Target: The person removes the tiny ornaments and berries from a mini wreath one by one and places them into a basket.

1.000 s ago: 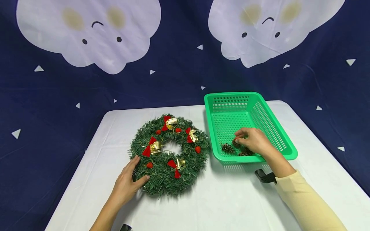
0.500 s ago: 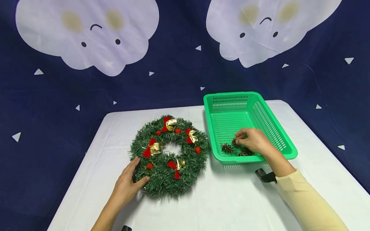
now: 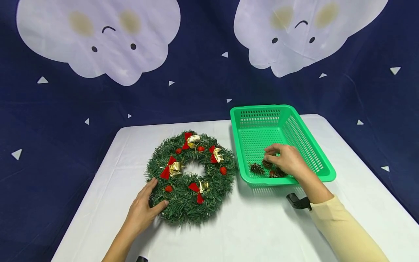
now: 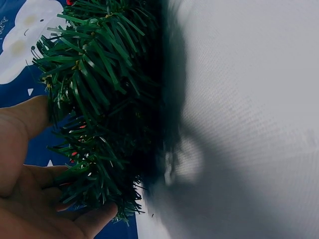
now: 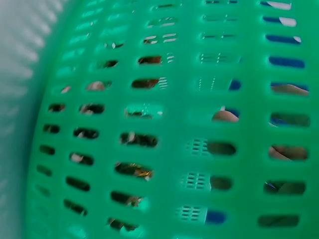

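Observation:
A green Christmas wreath (image 3: pixel 193 178) with red-and-gold bows and red berries lies on the white table. My left hand (image 3: pixel 142 209) rests at its left edge, thumb and fingers spread against the greenery; the left wrist view shows the fingers (image 4: pixel 94 219) beside the wreath's tips (image 4: pixel 99 89). My right hand (image 3: pixel 288 160) reaches into a green basket (image 3: pixel 240 153), thumb and fingertips pinching a brown pine cone (image 3: pixel 267 164). Another pine cone (image 3: pixel 256 168) lies to its left, and more sit partly hidden beneath the hand. In the right wrist view the basket's slotted wall (image 5: pixel 174 124) covers most of the hand.
The basket stands just right of the wreath, toward the back of the white tablecloth (image 3: pixel 258 225). A dark blue curtain (image 3: pixel 203 98) with white clouds hangs behind the table. A black wrist mount (image 3: pixel 298 201) sticks out from the right forearm in front of the basket.
The right fingers have shifted slightly, and the pine cone at their tips sits a little lower and shows more. A bit of red now shows below it. The left hand and wreath stay put.

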Tool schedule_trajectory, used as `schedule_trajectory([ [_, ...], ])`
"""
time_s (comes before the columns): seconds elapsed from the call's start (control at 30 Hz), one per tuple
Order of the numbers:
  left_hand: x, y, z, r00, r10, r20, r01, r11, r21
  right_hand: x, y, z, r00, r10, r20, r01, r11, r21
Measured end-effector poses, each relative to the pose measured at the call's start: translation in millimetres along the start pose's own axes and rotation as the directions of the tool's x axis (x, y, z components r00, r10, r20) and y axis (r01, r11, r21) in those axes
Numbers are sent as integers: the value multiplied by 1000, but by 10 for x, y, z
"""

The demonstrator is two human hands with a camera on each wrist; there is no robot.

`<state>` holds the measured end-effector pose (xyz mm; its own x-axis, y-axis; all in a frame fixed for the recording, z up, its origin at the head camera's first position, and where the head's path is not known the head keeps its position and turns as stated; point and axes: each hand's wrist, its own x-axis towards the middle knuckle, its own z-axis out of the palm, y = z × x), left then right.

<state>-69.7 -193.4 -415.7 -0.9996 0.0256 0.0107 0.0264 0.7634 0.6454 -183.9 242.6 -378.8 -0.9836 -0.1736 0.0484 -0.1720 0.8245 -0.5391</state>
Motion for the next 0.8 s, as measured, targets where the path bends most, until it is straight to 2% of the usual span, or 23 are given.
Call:
schedule_trajectory([
  [0.43,8,-15,8,1000,1,-2,-1,1000,-4,-21,-274,36,996,-42,-82,47,997,66],
  [0.8,-5,-23,15,1000,-3,-3,3,1000,-6,5,-477,46,991,-68,-116,81,991,106],
])
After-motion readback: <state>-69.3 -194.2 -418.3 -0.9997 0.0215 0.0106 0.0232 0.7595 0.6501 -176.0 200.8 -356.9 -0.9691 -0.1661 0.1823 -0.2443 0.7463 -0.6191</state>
